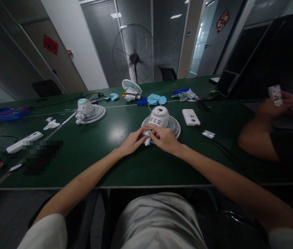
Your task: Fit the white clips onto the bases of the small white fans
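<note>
Desk fan (160, 118) lies grille-down on the green table (115, 162), right in front of the person. Left hand (133, 141) and right hand (164, 138) meet at its near side, each grip pinched tight on a small white part (147, 139). A white power bank (191, 117) rests nearby.

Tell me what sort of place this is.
Probably an office room used as a workbench: a long green table, small white fans partly taken apart on it, a pedestal fan and blinded glass partitions behind.
</note>
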`<state>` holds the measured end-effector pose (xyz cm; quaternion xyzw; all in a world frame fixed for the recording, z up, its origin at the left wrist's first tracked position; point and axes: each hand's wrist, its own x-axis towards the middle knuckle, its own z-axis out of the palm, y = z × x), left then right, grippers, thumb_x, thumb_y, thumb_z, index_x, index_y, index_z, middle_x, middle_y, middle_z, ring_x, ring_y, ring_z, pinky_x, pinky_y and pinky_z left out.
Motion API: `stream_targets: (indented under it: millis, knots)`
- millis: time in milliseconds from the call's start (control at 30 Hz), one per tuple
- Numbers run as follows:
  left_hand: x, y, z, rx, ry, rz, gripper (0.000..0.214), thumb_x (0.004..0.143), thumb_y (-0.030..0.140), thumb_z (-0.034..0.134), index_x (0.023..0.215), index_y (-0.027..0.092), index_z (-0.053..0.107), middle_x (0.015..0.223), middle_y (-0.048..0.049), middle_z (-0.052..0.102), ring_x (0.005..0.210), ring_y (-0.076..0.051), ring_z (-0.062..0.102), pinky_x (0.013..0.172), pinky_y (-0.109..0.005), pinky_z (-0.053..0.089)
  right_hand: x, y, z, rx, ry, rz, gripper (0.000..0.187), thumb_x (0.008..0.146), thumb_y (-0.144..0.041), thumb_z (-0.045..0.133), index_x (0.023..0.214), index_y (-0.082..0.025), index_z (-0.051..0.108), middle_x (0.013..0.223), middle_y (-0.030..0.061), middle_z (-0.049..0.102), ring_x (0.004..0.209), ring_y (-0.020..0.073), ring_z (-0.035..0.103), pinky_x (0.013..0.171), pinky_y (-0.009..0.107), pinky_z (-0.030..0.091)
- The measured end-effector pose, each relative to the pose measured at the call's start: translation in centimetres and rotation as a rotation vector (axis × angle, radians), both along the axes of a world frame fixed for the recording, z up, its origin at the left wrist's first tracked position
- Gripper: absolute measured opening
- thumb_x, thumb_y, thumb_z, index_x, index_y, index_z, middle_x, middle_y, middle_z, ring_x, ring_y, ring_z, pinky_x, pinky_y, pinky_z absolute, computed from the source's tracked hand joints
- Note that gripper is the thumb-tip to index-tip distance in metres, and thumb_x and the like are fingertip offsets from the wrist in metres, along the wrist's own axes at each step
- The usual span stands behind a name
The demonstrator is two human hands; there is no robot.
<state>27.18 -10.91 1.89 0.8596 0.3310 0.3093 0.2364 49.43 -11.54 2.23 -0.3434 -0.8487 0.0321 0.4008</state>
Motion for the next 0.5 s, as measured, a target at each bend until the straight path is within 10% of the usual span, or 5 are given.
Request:
stream_targets:
  millis: [500]
  knots:
    - [-0.1,0.3,-0.4,0.025,-0.002,0.016,0.039,0.107,0.041,0.048,0.139,0.019,0.05,0.098,-0.0036,0.066,0.084,-0.019,0.061,0.076,-0.029,0.047,2.4,0.2,0.5,0.265,-0.305,0.104,0.048,0.104,-0.021,0.051,0.151,-0.022,0.044,0.142,0.0108,0.062,0.112,0.0253,0.069,0.074,0.033,0.059]
